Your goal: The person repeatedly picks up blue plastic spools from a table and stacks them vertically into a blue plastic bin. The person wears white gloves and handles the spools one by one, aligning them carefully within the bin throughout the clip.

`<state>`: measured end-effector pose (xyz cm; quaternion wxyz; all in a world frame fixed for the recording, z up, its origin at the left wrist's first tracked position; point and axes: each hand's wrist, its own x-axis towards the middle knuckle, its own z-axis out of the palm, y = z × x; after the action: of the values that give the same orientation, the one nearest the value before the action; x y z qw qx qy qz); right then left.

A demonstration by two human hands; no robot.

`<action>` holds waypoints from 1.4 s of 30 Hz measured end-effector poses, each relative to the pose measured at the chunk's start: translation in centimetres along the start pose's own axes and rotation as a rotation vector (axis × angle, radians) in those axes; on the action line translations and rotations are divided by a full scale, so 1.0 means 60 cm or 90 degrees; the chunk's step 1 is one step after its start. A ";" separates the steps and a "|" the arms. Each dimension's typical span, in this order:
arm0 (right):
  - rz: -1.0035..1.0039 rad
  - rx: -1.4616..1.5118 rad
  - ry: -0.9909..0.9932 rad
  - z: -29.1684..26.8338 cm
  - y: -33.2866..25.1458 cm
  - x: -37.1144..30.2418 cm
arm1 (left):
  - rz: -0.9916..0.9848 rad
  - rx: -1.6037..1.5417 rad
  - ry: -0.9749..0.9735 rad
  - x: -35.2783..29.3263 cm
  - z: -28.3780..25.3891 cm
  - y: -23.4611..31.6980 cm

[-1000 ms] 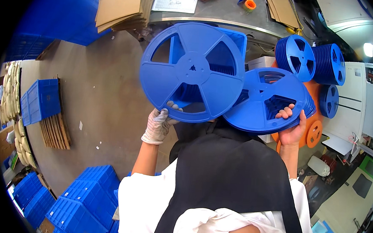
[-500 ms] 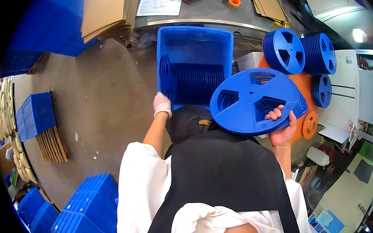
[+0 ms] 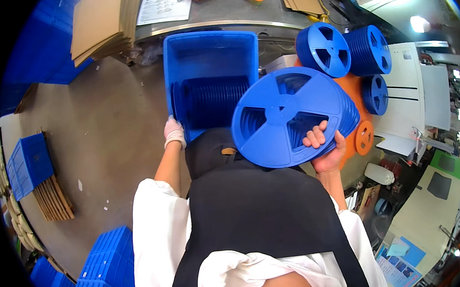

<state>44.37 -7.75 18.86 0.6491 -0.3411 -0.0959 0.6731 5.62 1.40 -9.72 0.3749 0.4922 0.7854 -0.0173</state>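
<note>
A blue plastic bin (image 3: pixel 212 38) stands before me with a row of dark blue reels (image 3: pixel 214 100) lined up on edge inside. My left hand (image 3: pixel 175 131), in a pale glove, is closed at the bin's near left rim; its fingertips are partly hidden. To the right, a thick stack of blue spoked reels (image 3: pixel 283 112) leans over my lap, its front face tilted up. Bare, my right hand (image 3: pixel 325 147) grips the stack's right side, fingers hooked through an opening in the front reel and thumb along the edge.
More blue reel stacks (image 3: pixel 323 50) stand on an orange surface (image 3: pixel 353 93) at right, beside a small orange reel (image 3: pixel 364 137). A grey workbench (image 3: pixel 218 6) runs along the back with cardboard sheets (image 3: pixel 103 17) at its left. Blue crates (image 3: pixel 107 263) sit at lower left.
The view has shifted, moving the scene leftward. The held stack's front now faces up more. In the bin, the leftmost reel, earlier angled apart, now stands closer to the row.
</note>
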 end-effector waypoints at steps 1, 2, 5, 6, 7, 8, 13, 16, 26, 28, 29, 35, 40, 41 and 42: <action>0.006 0.014 -0.022 0.001 -0.001 0.002 | 0.050 -0.029 0.041 -0.001 0.007 -0.006; 0.011 0.028 -0.043 -0.003 -0.002 0.002 | 0.102 -0.057 0.080 -0.008 0.013 -0.012; 0.012 0.058 -0.122 -0.016 -0.020 0.002 | 0.350 -0.136 0.105 -0.038 -0.006 0.012; 0.014 0.067 -0.156 -0.020 -0.024 0.001 | 0.457 -0.163 0.117 -0.068 -0.026 0.035; 0.012 0.074 -0.166 -0.019 -0.031 0.001 | 0.541 -0.155 0.129 -0.107 -0.055 0.068; 0.011 0.090 -0.178 -0.019 -0.037 -0.003 | 0.629 -0.150 0.136 -0.147 -0.081 0.105; 0.034 0.133 -0.261 -0.004 -0.041 0.013 | 0.984 0.096 0.177 -0.253 -0.158 0.203; 0.052 0.131 -0.261 0.000 -0.039 0.020 | 1.018 0.153 0.217 -0.250 -0.152 0.201; 0.039 -0.020 -0.032 0.020 -0.038 0.027 | 0.895 -0.057 0.102 -0.259 -0.128 0.149; 0.041 -0.023 -0.019 0.003 -0.033 0.040 | 0.705 -0.268 -0.019 -0.279 -0.135 0.143; 0.052 0.014 -0.024 -0.005 -0.029 0.045 | 0.669 -0.317 -0.056 -0.278 -0.135 0.130; 0.010 0.067 0.067 -0.027 -0.016 0.013 | 0.340 -0.818 -0.334 -0.281 -0.153 0.082; -0.005 0.118 0.066 -0.043 -0.017 0.000 | 0.206 -0.916 -0.383 -0.283 -0.169 0.057; -0.005 0.112 0.067 -0.043 -0.015 0.000 | 0.183 -0.937 -0.389 -0.284 -0.168 0.051; -0.006 0.105 0.069 -0.040 -0.015 0.000 | 0.174 -0.953 -0.395 -0.284 -0.167 0.050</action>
<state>46.49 -8.38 17.54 0.6822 -0.3222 -0.0063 0.6563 6.24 -6.02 8.81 0.8028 0.1759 0.3830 0.4217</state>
